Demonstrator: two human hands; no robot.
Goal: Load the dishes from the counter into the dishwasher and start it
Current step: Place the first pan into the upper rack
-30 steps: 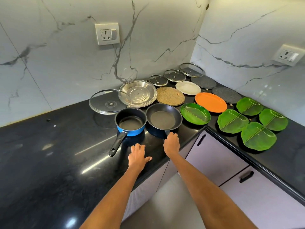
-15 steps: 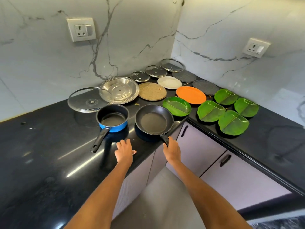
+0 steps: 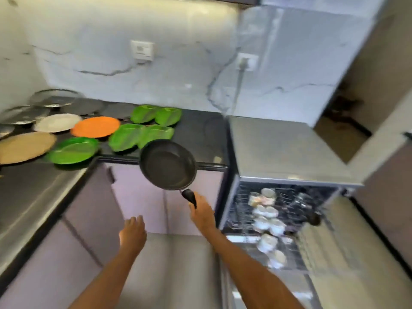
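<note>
Right hand [image 3: 201, 211] grips the black pan [image 3: 167, 165] by its handle mid-carry, left hand [image 3: 133, 230] loose and empty, so next it probably needs a free slot in the dishwasher rack [image 3: 289, 210].

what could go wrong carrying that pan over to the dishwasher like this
The right hand holds the black frying pan only at the end of its handle, so the pan may tip or twist in that grip. The left hand is free and gives no support. The pulled-out dishwasher rack already holds pale cups or bowls, so the pan might knock them going in.
</note>
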